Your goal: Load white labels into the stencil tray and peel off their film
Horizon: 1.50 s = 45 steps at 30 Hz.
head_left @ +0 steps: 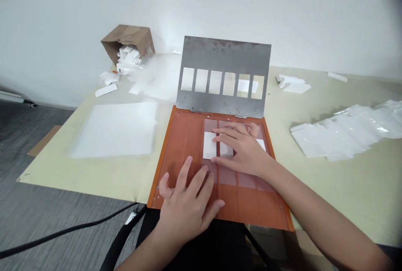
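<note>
An orange board (176, 158) lies flat on the table, hinged along its far edge to a raised steel plate (222, 53) with a row of several rectangular windows. My right hand (241, 147) rests flat, fingers apart, on white rectangular pieces in a translucent strip on the board. One white piece (209, 145) shows left of my fingers, and another (226, 149) lies under them. My left hand (185, 206) sits on the board's near edge, fingers spread, holding nothing.
A tipped cardboard box (127, 42) spills white pieces at the back left. A white sheet (114, 130) lies left of the board, and a long glossy white plastic strip (348, 130) lies to the right. The pale table mat (94, 170) ends above a grey floor.
</note>
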Tool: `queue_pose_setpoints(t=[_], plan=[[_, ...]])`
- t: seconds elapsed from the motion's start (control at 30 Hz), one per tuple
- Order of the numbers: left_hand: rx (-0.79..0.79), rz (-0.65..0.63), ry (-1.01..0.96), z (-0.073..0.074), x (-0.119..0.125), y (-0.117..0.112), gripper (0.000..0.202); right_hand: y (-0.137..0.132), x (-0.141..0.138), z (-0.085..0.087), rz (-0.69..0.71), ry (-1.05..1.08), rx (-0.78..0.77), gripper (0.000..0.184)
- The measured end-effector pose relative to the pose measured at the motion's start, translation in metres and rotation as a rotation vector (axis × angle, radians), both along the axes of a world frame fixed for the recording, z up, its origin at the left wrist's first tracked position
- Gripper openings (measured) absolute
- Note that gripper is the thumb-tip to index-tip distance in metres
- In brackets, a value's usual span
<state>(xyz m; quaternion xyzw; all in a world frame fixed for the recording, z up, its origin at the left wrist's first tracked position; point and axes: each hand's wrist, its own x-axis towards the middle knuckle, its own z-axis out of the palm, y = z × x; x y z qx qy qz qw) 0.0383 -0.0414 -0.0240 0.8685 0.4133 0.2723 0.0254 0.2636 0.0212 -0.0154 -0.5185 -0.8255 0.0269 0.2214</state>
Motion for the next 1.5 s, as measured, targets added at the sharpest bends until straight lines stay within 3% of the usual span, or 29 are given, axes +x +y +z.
queue_pose_setpoints(t=[1.5], plan=[[-0.025,0.038,0.036,0.0042,0.0021,-0.0005,0.045,-0.0025,-0.0032,0.0100,-0.015,-0.039,-0.056,0.031]])
